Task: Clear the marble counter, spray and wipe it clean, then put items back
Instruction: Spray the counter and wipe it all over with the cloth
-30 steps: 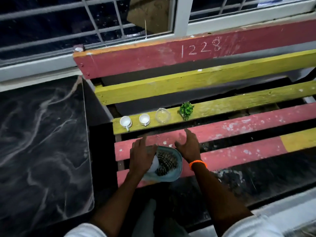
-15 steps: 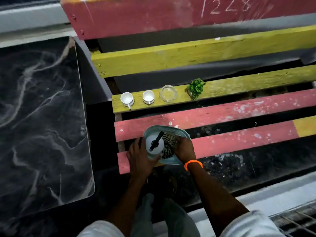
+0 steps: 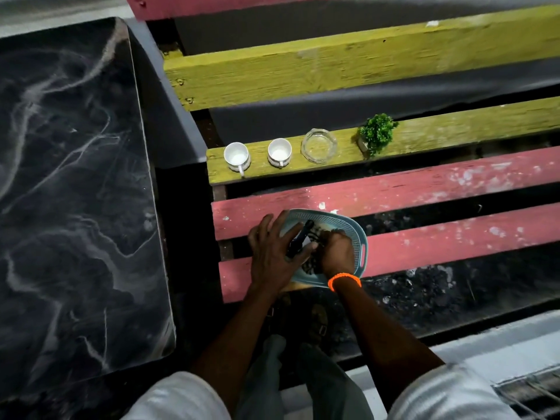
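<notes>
The black marble counter (image 3: pixel 75 192) fills the left side and has nothing on it. A light blue plastic basket (image 3: pixel 359 237) rests on the red slats of a bench. My left hand (image 3: pixel 271 259) wraps around a white spray bottle with a black nozzle (image 3: pixel 300 239) at the basket's left side. My right hand (image 3: pixel 338 253), with an orange band on its wrist, is curled down on a dark patterned cloth (image 3: pixel 312 267) inside the basket. Most of the bottle and the cloth is hidden by my hands.
On the yellow slat behind the basket stand two white cups (image 3: pixel 237 155) (image 3: pixel 279 155), a glass ashtray (image 3: pixel 319 145) and a small green plant (image 3: pixel 377 134). A dark gap separates the counter's right edge from the bench (image 3: pixel 454 247).
Both hands came down into the basket. The left closed around the spray bottle and the right closed on the cloth. The view tilted down and moved closer.
</notes>
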